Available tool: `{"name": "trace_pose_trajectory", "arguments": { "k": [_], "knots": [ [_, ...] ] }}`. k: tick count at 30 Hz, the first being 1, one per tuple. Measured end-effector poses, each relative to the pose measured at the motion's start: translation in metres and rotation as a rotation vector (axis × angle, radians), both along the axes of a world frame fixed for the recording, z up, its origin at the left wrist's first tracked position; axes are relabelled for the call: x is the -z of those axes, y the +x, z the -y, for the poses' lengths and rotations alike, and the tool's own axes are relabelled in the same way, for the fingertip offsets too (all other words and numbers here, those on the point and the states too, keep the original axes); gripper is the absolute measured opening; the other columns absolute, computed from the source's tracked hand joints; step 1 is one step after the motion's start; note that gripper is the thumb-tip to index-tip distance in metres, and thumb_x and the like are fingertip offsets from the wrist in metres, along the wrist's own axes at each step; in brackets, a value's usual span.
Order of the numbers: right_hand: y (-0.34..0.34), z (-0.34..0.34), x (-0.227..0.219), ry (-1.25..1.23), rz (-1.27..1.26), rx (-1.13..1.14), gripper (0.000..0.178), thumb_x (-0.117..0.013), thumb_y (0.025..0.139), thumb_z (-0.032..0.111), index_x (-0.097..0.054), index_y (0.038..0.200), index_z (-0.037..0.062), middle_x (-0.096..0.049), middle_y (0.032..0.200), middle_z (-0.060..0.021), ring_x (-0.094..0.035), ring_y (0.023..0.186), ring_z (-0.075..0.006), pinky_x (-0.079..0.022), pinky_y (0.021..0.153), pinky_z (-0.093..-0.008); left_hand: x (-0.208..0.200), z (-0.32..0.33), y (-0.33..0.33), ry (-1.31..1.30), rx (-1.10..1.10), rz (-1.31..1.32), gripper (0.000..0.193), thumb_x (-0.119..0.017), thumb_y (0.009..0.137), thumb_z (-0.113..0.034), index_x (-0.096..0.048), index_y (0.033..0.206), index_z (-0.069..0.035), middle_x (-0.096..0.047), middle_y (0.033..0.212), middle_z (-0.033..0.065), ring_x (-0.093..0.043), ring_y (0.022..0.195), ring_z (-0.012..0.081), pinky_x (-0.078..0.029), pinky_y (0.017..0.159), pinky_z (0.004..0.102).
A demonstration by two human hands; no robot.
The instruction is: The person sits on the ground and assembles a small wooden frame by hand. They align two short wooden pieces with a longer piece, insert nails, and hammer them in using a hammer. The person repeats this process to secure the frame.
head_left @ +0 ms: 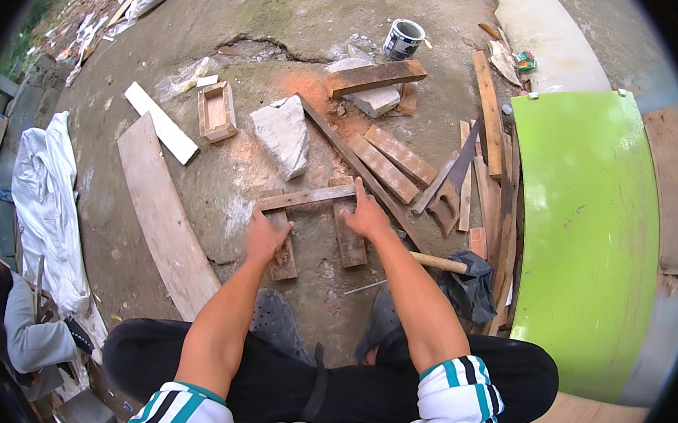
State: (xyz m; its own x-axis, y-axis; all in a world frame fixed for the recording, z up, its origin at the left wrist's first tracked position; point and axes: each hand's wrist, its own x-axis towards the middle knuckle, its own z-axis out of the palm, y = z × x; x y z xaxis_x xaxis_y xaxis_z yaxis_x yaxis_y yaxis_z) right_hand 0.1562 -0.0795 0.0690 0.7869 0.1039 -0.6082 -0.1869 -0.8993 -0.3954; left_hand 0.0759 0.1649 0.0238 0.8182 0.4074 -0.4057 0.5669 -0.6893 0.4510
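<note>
A narrow wooden strip [308,197] lies crosswise over two short wooden boards on the ground before me. My left hand [265,236] is closed at the strip's left end, its thumb resting by the left board [284,261]. At the other end, my right hand [368,215] grips the strip with the index finger along its tip, while the thumb touches the right board [349,242]. The undersides of the strip and the fingertips beneath are hidden. Just beyond stands a pale broken stone block [281,137], with a small wooden box [217,112] to its left.
To the right lie a handsaw [460,166], several planks [389,168], a tool's wooden handle [439,262] by a black plastic bag [471,287], and a green panel [589,229]. A long board [162,207] lies left. A can [404,40] stands far off; another person [36,324] sits lower left.
</note>
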Motion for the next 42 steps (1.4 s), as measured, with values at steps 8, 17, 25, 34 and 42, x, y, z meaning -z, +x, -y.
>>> {"name": "trace_pose_trajectory", "arguments": {
  "k": [8,17,25,34,42],
  "knots": [
    [0.02,0.016,-0.022,-0.019,0.318,0.13,0.04,-0.066,0.083,0.006,-0.066,0.123,0.0021,-0.059,0.129,-0.0259,-0.058,0.123,-0.0403,-0.049,0.103,-0.0457,-0.042,-0.027,0.024,0.222,0.34,-0.072,0.119,-0.085,0.071,-0.059,-0.026,0.152,0.005,-0.046,0.148,0.0271,-0.052,0.132,0.0422,-0.047,0.107,0.0477],
    [0.045,0.007,0.013,0.232,0.434,0.24,0.034,-0.06,0.083,0.002,-0.071,0.115,0.0013,-0.066,0.116,-0.0245,-0.062,0.111,-0.0414,-0.05,0.096,-0.0451,-0.061,-0.051,0.041,0.25,0.299,0.005,0.083,-0.074,0.085,-0.045,-0.04,0.15,-0.004,-0.049,0.148,0.0233,-0.056,0.129,0.0386,-0.049,0.104,0.0473],
    [0.016,-0.035,0.035,0.192,0.691,0.22,0.04,-0.063,0.092,0.017,-0.059,0.131,0.0056,-0.052,0.137,-0.0155,-0.045,0.132,-0.0335,-0.033,0.112,-0.0512,-0.004,-0.031,0.005,0.071,-0.168,0.194,0.05,-0.065,0.09,-0.031,-0.062,0.13,-0.003,-0.068,0.124,0.0214,-0.066,0.114,0.0363,-0.05,0.1,0.0438],
    [-0.022,-0.073,0.044,0.29,0.74,-0.327,0.039,-0.064,0.093,0.021,-0.065,0.13,0.0098,-0.057,0.134,-0.013,-0.045,0.135,-0.0334,-0.025,0.119,-0.0583,-0.012,-0.001,0.012,-0.035,-0.445,0.194,0.044,-0.067,0.093,-0.035,-0.072,0.119,0.0,-0.075,0.111,0.0194,-0.072,0.104,0.0298,-0.052,0.094,0.0365],
    [-0.009,-0.068,0.061,0.306,0.761,-0.392,0.044,-0.061,0.087,0.006,-0.067,0.129,0.0159,-0.063,0.129,-0.0081,-0.053,0.126,-0.0318,-0.027,0.117,-0.0599,-0.006,-0.041,0.025,-0.275,-0.46,-0.075,0.036,-0.075,0.087,-0.033,-0.078,0.11,-0.005,-0.077,0.091,0.0169,-0.074,0.084,0.0249,-0.055,0.081,0.0365]
  ]
}}
